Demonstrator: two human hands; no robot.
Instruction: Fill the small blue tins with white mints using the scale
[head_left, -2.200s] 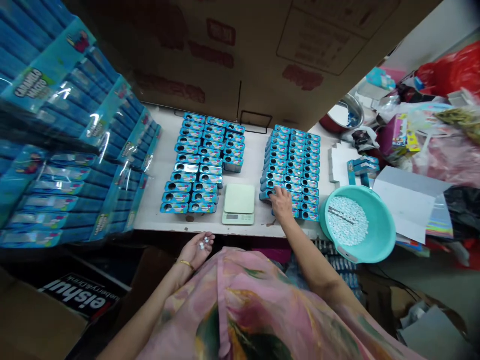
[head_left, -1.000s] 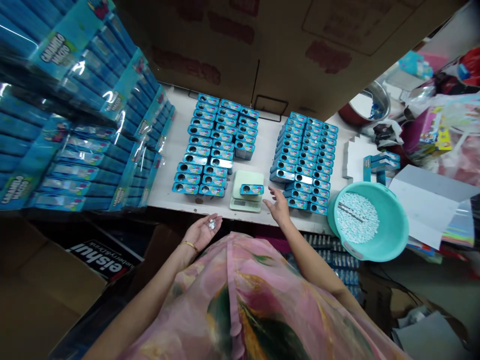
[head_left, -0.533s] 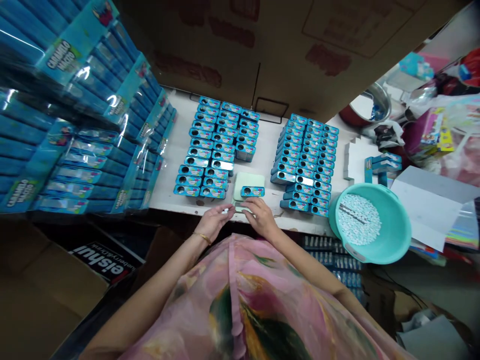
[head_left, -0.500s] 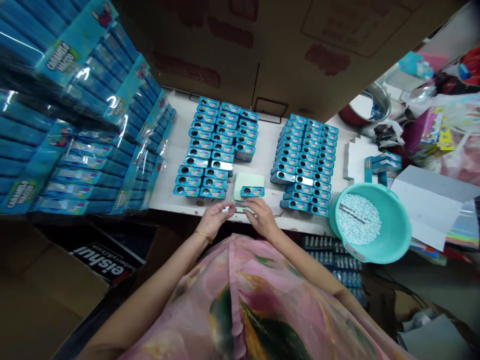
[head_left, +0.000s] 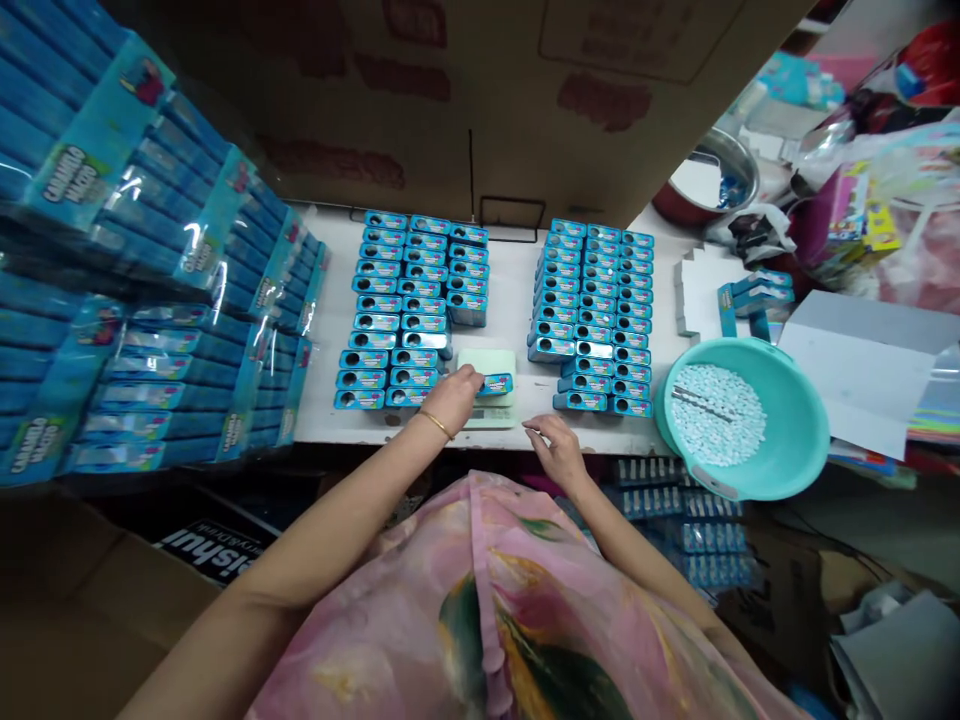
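A small blue tin (head_left: pixel 497 384) lies on a pale green scale (head_left: pixel 487 362) near the table's front edge. My left hand (head_left: pixel 453 395) is over the scale's left side, fingers together at the tin's left end; whether something small is between the fingertips is hidden. To the right of the scale, my right hand (head_left: pixel 556 447) hovers at the table edge with its fingers apart and curved, holding nothing visible. Rows of blue tins with dark round holes stand left of the scale (head_left: pixel 375 323) and right of it (head_left: pixel 594 315).
At the right, a turquoise basin (head_left: pixel 796 430) holds white pellets (head_left: pixel 716 415) and a dark strip. Packed blue boxes (head_left: pixel 187 240) are stacked at the left. A large cardboard box (head_left: pixel 510 100) stands behind the table (head_left: pixel 330 425). White papers (head_left: pixel 862 370) lie beyond the basin.
My left hand has moved up and right from the table edge to the tin on the scale. My right hand has drawn away to the right, uncovering the scale's front. The camera view has shifted.
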